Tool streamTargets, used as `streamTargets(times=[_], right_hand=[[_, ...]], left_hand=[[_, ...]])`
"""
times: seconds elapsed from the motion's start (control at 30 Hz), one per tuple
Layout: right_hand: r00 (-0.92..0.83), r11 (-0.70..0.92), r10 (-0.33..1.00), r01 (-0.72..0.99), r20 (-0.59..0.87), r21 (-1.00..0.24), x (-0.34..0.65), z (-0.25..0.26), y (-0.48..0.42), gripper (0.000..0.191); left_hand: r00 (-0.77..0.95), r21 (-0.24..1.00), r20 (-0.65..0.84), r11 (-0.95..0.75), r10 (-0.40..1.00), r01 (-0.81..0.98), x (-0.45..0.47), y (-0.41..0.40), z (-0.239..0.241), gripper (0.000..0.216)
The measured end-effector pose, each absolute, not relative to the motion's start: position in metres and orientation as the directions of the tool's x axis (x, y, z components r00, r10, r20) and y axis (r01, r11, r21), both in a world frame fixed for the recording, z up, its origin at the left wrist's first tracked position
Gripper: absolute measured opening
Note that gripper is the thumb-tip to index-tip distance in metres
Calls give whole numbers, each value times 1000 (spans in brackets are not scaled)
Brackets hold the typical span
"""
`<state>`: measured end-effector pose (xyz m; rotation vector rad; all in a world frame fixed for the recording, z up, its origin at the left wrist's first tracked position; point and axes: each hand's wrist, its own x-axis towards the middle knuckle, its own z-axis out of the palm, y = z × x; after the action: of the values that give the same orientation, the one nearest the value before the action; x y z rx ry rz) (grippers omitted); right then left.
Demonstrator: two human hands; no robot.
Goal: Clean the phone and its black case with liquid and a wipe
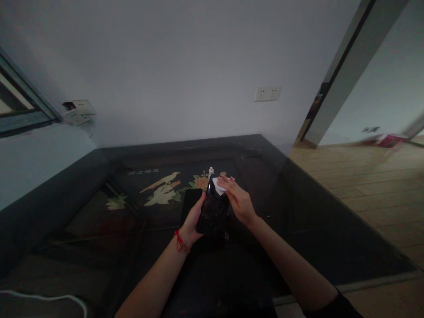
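My left hand (pixel 192 223) grips the lower left edge of a glossy black rectangular device (pixel 213 214), tilted up over the table. Whether it is a phone or a small tablet I cannot tell. At the device's top, my right hand (pixel 241 201) presses a folded white tissue (pixel 218 186) against the surface, fingers together over it. Just behind the device stands a small white bottle (pixel 211 171), partly hidden. Another flat black object (pixel 190 203) lies to the left of the device, partly covered by it and my left hand.
The glossy black table (pixel 281 234) carries a bird and flower picture (pixel 162 190). A white cable (pixel 43 297) runs along the lower left. Behind the table is a wall with sockets (pixel 267 93); wooden floor (pixel 364 176) lies to the right.
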<state>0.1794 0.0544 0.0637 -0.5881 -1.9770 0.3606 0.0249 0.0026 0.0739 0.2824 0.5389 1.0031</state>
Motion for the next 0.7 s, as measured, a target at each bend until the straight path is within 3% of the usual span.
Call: streamTargets(times=[0.2,0.3,0.43,0.53,0.6,0.7], right_hand=[[-658,956,289,169,696,-238,167,52,47,39],[-644,958,285,178,710,-223,164,52,44,36],[-701,969,218,75,679,-234,156,56,31,35],[-742,951,192,-21,642,-308,152,61,21,37],[-753,904,226,-74,619,-420,153,64,19,35],[-739,721,420,-79,526,-688,159,65,23,29]], left_hand=[[353,321,-320,451,879,-833,19,10,72,52],[366,295,-309,455,878,-841,16,10,75,56],[303,382,-311,410,901,-828,12,12,80,60],[225,437,-312,350,923,-828,8,16,80,58],[180,458,-325,321,928,-829,5,18,78,58],[162,472,-331,311,930,-825,2,19,74,59]])
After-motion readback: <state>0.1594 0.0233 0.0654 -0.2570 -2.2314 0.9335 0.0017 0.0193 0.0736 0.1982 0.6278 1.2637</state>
